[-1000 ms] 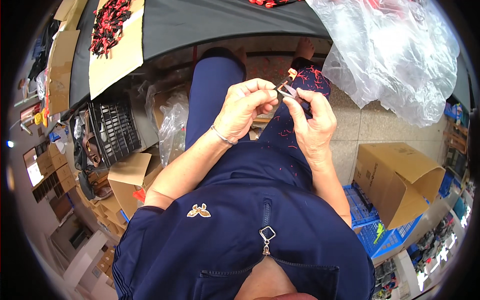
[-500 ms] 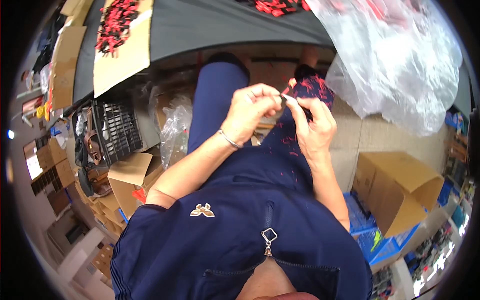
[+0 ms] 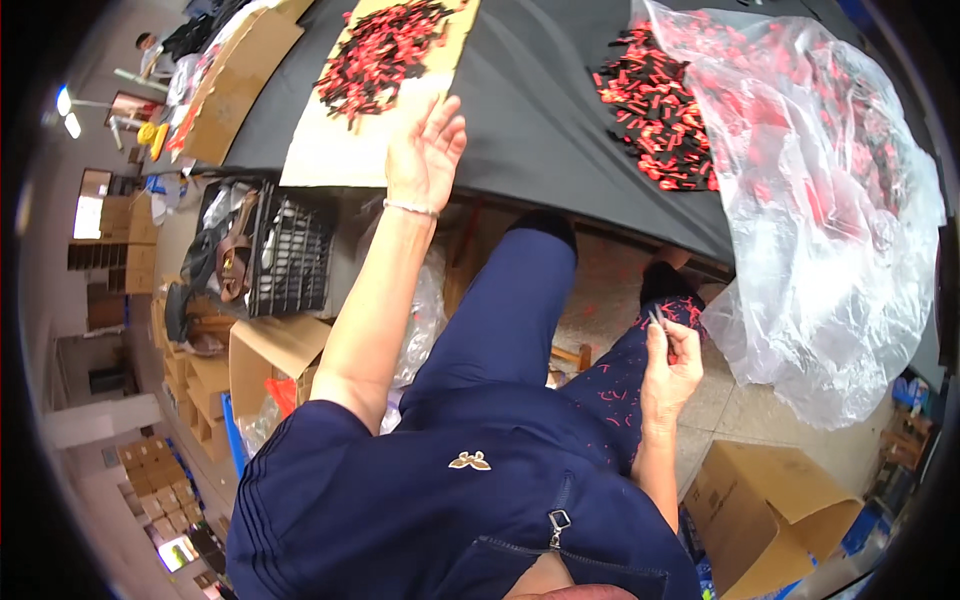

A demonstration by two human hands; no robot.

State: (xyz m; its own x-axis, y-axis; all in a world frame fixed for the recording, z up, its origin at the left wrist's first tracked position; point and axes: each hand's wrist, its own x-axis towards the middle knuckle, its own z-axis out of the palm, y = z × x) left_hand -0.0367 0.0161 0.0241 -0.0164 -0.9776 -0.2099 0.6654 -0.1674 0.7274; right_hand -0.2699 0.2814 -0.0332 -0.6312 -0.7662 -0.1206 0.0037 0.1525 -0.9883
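My left hand (image 3: 428, 155) is stretched out over the near edge of a cardboard sheet (image 3: 330, 155) on the dark table. Its fingers are apart and nothing shows in them. Beyond the fingertips lies a heap of small red and black pieces (image 3: 385, 55). My right hand (image 3: 672, 370) is closed above my right thigh, pinching a small pointed metal tool (image 3: 656, 316) that looks like tweezers; most of it is hidden in the hand. Red scraps (image 3: 615, 400) are scattered over that trouser leg.
A second heap of red and black pieces (image 3: 660, 110) lies on the dark-covered table (image 3: 530, 110), partly under a clear plastic bag (image 3: 800, 220) hanging over the edge. A black crate (image 3: 290, 255) and an open carton (image 3: 270, 350) stand left; another carton (image 3: 765, 510) stands right.
My hands were together above my lap with a small red piece between them. My left hand has moved forward and left to the cardboard and opened; the view has shifted, showing more table.
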